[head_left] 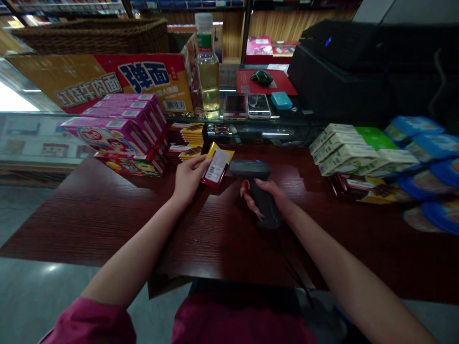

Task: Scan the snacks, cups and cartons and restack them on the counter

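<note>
In the head view, my left hand (191,176) grips the left edge of a chocolate bar (216,166) in yellow and dark red wrapping, its white label turned up. My right hand (267,196) is wrapped round the handle of a black barcode scanner (268,210), whose head points left at the chocolate bar, a small gap apart. The scanner's cable runs down toward the table's front edge. Behind my left hand are stacks of similar chocolate bars (186,152). Beside them stand piled pink boxes (114,131) on a red box (129,163).
On the dark wooden table (201,248), white-green cartons (347,150), more chocolate bars (358,188) and blue-lidded tubs (430,179) lie at the right. A glass shelf behind holds a bottle (208,79), phones and a mouse (261,77). A noodle carton (103,79) stands back left.
</note>
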{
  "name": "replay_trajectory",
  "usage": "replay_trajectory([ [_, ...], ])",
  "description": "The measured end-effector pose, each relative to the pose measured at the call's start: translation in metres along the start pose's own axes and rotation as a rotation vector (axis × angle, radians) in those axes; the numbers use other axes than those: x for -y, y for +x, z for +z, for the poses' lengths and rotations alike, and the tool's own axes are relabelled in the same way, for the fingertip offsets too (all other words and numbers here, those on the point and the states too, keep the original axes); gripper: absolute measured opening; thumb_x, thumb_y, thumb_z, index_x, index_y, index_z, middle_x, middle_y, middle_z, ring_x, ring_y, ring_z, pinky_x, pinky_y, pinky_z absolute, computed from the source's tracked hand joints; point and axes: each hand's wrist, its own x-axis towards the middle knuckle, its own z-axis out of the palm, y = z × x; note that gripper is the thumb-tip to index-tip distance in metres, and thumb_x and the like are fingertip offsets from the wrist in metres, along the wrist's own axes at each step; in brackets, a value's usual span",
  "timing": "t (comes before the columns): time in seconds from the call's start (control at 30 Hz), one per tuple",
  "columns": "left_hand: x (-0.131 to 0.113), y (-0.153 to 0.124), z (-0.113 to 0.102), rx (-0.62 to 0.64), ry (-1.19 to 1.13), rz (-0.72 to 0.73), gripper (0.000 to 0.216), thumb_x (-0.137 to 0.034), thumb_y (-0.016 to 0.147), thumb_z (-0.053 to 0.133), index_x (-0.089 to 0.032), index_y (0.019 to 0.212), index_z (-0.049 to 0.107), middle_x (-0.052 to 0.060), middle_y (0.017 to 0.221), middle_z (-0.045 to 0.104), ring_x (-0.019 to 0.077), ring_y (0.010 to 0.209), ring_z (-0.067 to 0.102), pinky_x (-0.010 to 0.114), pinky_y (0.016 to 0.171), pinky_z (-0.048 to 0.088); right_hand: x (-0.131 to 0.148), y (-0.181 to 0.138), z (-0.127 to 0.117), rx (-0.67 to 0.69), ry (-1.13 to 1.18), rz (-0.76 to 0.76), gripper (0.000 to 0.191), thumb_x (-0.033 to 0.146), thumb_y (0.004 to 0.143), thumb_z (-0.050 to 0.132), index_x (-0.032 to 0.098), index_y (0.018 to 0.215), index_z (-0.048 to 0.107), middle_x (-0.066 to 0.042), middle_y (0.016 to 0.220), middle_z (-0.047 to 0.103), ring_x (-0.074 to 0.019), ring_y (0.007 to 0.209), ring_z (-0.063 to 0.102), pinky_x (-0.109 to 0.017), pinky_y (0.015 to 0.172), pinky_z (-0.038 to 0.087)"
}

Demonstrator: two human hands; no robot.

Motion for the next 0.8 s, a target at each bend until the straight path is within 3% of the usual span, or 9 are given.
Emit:
replay_trajectory([
  [0.07,0.008,0.004,0.007,0.058,-0.071,-0.119,0.04,-0.046,0.081,0.079,-0.015,0.107,0.081,0.007,0.095,0.082,0.0217,0.081,0.074,0.029,0.068,0.059,-0.003,0.003,0.002,-0.038,-0.025,0.021,0.04,0.054,0.086,0.068,0.015,0.089,0.064,0.0,0.061,0.061,-0.0118,0.038,0.053,-0.022,0.032,0.045],
  [0.17,0.014,0.008,0.012,0.092,-0.103,-0.181,0.039,-0.043,0.081,0.079,-0.016,0.109,0.08,0.007,0.093,0.082,0.02,0.075,0.073,0.028,0.064,0.057,-0.006,0.006,0.004,-0.073,-0.072,0.071,0.039,0.054,0.086,0.07,0.015,0.085,0.064,0.0,0.059,0.062,-0.0118,0.038,0.054,-0.022,0.034,0.047],
  [0.47,0.015,0.008,0.018,0.052,-0.044,-0.091,0.026,-0.032,0.087,0.071,-0.015,0.104,0.082,0.007,0.096,0.082,0.0209,0.082,0.074,0.029,0.071,0.059,-0.006,0.007,0.01,-0.106,-0.152,0.054,0.04,0.054,0.089,0.067,0.015,0.08,0.066,-0.001,0.051,0.061,-0.0115,0.034,0.05,-0.022,0.032,0.046],
  [0.6,0.013,0.007,0.015,0.063,-0.043,-0.103,0.031,-0.035,0.086,0.072,-0.014,0.107,0.081,0.008,0.097,0.081,0.0217,0.083,0.075,0.03,0.074,0.06,-0.005,0.007,0.01,-0.105,-0.144,0.038,0.042,0.056,0.087,0.068,0.015,0.081,0.066,-0.001,0.054,0.061,-0.0124,0.036,0.053,-0.022,0.032,0.046],
  [0.8,0.002,-0.001,0.005,0.322,-0.142,-0.188,0.063,-0.036,0.075,0.085,-0.015,0.132,0.069,0.013,0.118,0.078,0.0262,0.103,0.076,0.037,0.09,0.062,-0.002,-0.003,0.002,-0.098,-0.093,-0.048,0.044,0.06,0.088,0.064,0.016,0.086,0.064,0.002,0.055,0.061,-0.0124,0.037,0.052,-0.022,0.032,0.045],
])
